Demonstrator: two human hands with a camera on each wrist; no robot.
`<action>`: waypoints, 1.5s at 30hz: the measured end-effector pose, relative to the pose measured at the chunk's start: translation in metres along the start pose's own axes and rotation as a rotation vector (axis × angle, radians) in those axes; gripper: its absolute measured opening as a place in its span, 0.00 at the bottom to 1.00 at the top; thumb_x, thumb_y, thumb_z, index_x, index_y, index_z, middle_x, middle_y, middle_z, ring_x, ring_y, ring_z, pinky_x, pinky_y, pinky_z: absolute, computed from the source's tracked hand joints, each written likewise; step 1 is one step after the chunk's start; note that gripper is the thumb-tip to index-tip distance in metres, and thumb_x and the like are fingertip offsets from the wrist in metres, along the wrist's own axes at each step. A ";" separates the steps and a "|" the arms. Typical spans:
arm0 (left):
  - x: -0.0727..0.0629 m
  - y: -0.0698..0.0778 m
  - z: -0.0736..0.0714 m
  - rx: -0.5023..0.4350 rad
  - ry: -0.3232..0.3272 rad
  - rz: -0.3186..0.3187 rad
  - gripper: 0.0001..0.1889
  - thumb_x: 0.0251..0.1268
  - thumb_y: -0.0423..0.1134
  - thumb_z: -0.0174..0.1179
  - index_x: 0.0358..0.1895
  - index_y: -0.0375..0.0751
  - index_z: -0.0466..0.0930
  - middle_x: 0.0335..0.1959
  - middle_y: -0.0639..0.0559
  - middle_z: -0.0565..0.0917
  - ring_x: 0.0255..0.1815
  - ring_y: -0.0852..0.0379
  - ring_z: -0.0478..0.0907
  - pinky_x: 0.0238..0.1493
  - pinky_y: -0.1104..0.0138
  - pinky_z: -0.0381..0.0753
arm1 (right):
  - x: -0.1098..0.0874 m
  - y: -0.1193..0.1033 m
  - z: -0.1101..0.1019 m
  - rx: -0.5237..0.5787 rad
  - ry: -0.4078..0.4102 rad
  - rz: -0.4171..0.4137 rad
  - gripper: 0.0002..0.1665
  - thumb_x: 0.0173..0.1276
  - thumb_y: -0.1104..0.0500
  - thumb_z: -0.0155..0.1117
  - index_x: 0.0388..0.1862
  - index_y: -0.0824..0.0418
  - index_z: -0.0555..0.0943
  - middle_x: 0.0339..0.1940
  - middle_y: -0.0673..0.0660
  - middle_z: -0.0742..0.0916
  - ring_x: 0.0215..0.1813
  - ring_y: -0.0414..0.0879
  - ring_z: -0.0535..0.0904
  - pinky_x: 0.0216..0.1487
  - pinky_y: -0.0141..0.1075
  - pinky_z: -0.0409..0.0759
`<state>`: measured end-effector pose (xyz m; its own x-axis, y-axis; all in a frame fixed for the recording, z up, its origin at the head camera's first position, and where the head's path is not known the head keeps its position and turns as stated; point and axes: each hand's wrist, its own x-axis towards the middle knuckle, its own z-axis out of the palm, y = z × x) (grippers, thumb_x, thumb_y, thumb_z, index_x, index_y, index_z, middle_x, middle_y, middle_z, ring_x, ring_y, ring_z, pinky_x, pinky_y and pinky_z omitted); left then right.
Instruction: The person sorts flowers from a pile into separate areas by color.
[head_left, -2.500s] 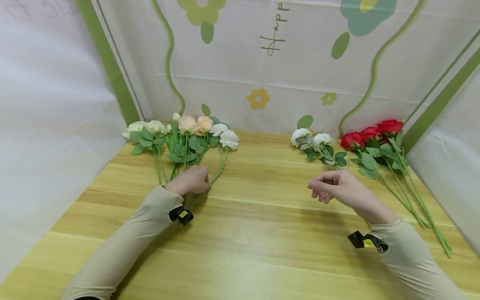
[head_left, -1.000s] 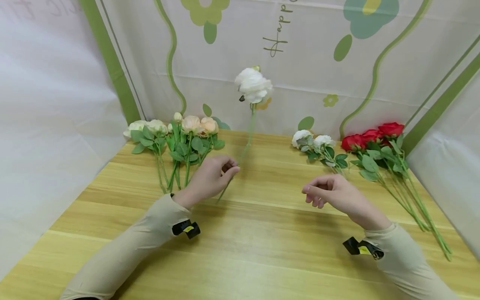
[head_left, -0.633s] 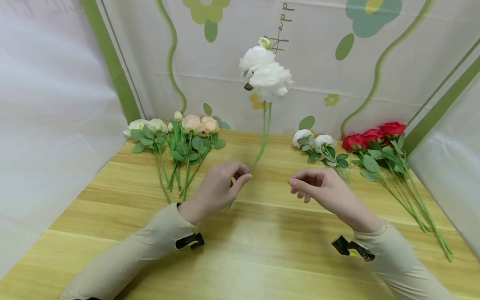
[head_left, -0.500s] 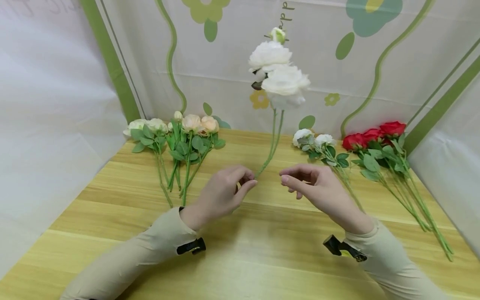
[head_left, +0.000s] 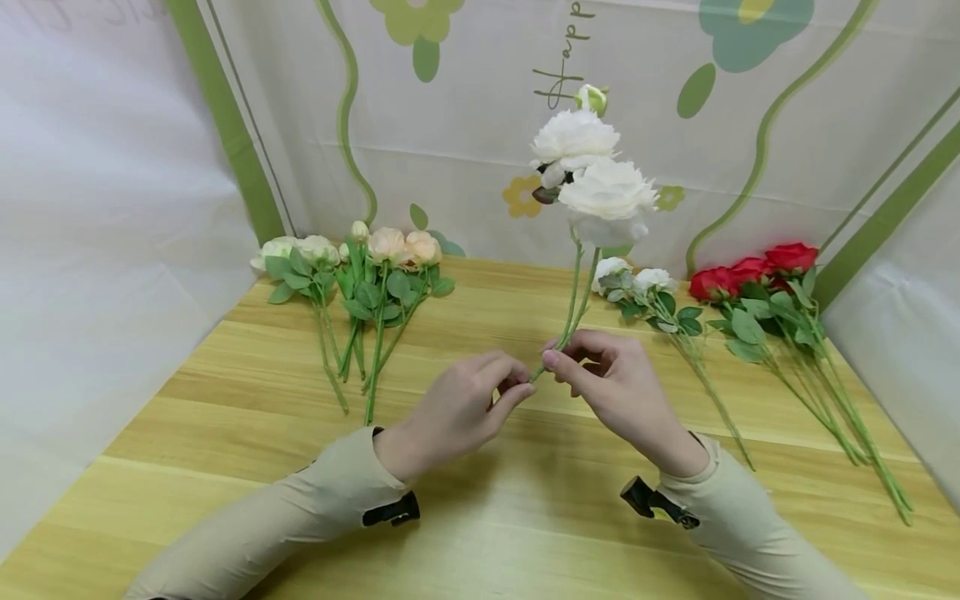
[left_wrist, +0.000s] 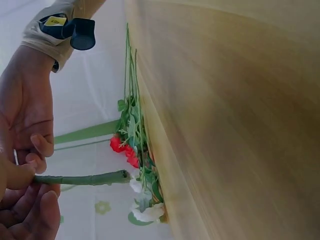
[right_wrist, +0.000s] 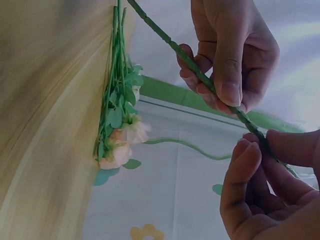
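Note:
A white artificial flower (head_left: 603,196), with two blooms, a bud and stems that join lower down, stands up in front of the backdrop. My left hand (head_left: 461,408) pinches the lower stem between thumb and fingers. Just above it on the same stem, my right hand (head_left: 618,392) also pinches with thumb and fingertips. From the right wrist, the green stem (right_wrist: 192,65) runs slanting through the left hand (right_wrist: 230,55) to the right hand (right_wrist: 270,195). Its cut stem end (left_wrist: 112,177) points out below the hands in the left wrist view.
Cream flowers (head_left: 315,250) and peach flowers (head_left: 390,246) lie at the back left of the wooden table (head_left: 495,533). Smaller white flowers (head_left: 652,282) and red roses (head_left: 791,257) lie at the right. A printed cloth backdrop (head_left: 465,167) rises behind.
My left hand has lifted the white flower from beside the peach flowers and carried it right to the middle. My right hand has moved left and taken hold of its stem.

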<state>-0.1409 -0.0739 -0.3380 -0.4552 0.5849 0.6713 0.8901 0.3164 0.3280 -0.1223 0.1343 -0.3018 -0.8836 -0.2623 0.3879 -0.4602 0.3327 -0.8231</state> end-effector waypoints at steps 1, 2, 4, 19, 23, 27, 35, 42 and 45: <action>0.000 0.000 0.001 -0.005 -0.004 -0.005 0.03 0.65 0.30 0.65 0.36 0.37 0.80 0.32 0.52 0.81 0.30 0.64 0.76 0.31 0.75 0.74 | 0.000 0.001 0.000 -0.005 0.002 -0.006 0.08 0.71 0.57 0.65 0.32 0.57 0.86 0.36 0.53 0.87 0.31 0.48 0.78 0.27 0.39 0.79; 0.000 0.000 0.001 -0.010 -0.008 -0.009 0.03 0.65 0.30 0.65 0.36 0.37 0.80 0.32 0.53 0.81 0.30 0.64 0.76 0.31 0.75 0.74 | 0.000 0.002 0.000 -0.010 0.005 -0.011 0.08 0.71 0.58 0.65 0.32 0.57 0.86 0.35 0.53 0.87 0.30 0.48 0.78 0.26 0.39 0.78; 0.001 0.000 0.003 -0.013 -0.021 -0.014 0.03 0.66 0.30 0.65 0.36 0.38 0.80 0.33 0.53 0.81 0.31 0.64 0.76 0.31 0.75 0.74 | -0.001 0.003 0.000 -0.021 0.015 -0.021 0.08 0.71 0.58 0.65 0.31 0.56 0.86 0.33 0.52 0.86 0.28 0.47 0.77 0.25 0.38 0.77; 0.001 -0.013 -0.003 0.043 -0.125 -0.122 0.04 0.73 0.37 0.58 0.41 0.40 0.80 0.35 0.54 0.81 0.33 0.64 0.77 0.34 0.73 0.76 | -0.003 0.024 -0.073 -0.180 0.129 0.128 0.12 0.73 0.56 0.63 0.39 0.65 0.86 0.27 0.57 0.85 0.26 0.47 0.78 0.26 0.33 0.77; 0.000 -0.018 -0.005 0.062 -0.143 -0.154 0.05 0.73 0.37 0.58 0.41 0.40 0.80 0.36 0.54 0.81 0.33 0.64 0.78 0.33 0.73 0.76 | -0.001 0.038 -0.109 -0.185 0.072 0.285 0.19 0.74 0.51 0.60 0.41 0.68 0.83 0.28 0.60 0.83 0.28 0.48 0.76 0.28 0.35 0.77; -0.001 -0.023 -0.008 0.067 -0.146 -0.187 0.04 0.72 0.37 0.58 0.41 0.40 0.81 0.36 0.54 0.81 0.33 0.64 0.78 0.33 0.73 0.77 | 0.002 0.055 -0.144 -0.189 -0.042 0.432 0.23 0.76 0.49 0.57 0.43 0.71 0.79 0.29 0.60 0.81 0.29 0.48 0.74 0.30 0.37 0.76; -0.001 -0.027 -0.009 0.082 -0.146 -0.193 0.03 0.71 0.35 0.59 0.40 0.41 0.81 0.35 0.56 0.82 0.33 0.64 0.77 0.32 0.74 0.76 | 0.005 0.094 -0.180 -0.176 -0.171 0.629 0.21 0.79 0.54 0.53 0.53 0.73 0.77 0.35 0.56 0.82 0.33 0.43 0.76 0.34 0.36 0.77; -0.001 -0.028 -0.007 0.087 -0.137 -0.196 0.03 0.70 0.35 0.59 0.39 0.42 0.81 0.34 0.57 0.81 0.32 0.65 0.77 0.32 0.74 0.76 | 0.009 0.116 -0.191 -0.149 -0.239 0.687 0.23 0.79 0.59 0.51 0.60 0.79 0.72 0.42 0.59 0.83 0.35 0.42 0.76 0.35 0.36 0.78; -0.001 -0.029 -0.007 0.093 -0.134 -0.189 0.03 0.70 0.35 0.59 0.38 0.43 0.81 0.34 0.57 0.81 0.32 0.65 0.77 0.32 0.74 0.76 | 0.013 0.127 -0.194 -0.178 -0.277 0.707 0.23 0.79 0.59 0.52 0.59 0.79 0.74 0.40 0.59 0.83 0.33 0.42 0.75 0.33 0.36 0.77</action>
<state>-0.1664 -0.0887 -0.3435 -0.6175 0.6006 0.5079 0.7861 0.4931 0.3726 -0.2089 0.3491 -0.3210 -0.9292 -0.1426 -0.3410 0.1766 0.6391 -0.7486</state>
